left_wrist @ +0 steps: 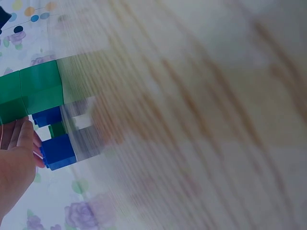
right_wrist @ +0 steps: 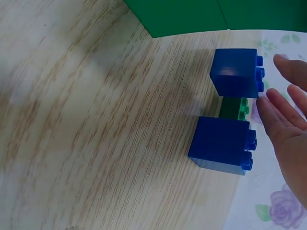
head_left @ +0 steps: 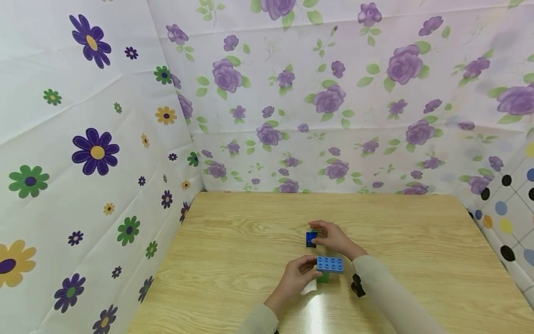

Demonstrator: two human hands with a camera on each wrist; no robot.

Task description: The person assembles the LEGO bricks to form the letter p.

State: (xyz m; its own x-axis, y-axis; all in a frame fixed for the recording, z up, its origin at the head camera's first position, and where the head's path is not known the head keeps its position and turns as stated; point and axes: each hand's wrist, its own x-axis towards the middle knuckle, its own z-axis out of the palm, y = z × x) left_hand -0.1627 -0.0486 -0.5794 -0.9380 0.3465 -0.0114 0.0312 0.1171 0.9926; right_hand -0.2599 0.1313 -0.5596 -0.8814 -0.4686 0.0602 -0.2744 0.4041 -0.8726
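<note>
In the head view, my left hand (head_left: 297, 274) has thumb and fingers around the left end of a toy brick stack: a light blue brick (head_left: 330, 264) with studs up, over a green brick (head_left: 323, 277). Its fingers meet the edge of the green brick (left_wrist: 42, 86) in the left wrist view. Farther back, my right hand (head_left: 333, 237) is curved loosely beside a dark blue brick (head_left: 310, 238). The right wrist view shows two blue bricks (right_wrist: 219, 143), a small green brick (right_wrist: 231, 108) between them, and right-hand fingers spread close to their studs.
The bricks are on a wood-grain table (head_left: 242, 232). Behind it hangs a purple-flowered cloth (head_left: 283, 111), with a daisy-patterned cloth (head_left: 96, 195) on the left and a dotted one (head_left: 506, 211) on the right. A small black device (head_left: 357, 285) is at the right cuff.
</note>
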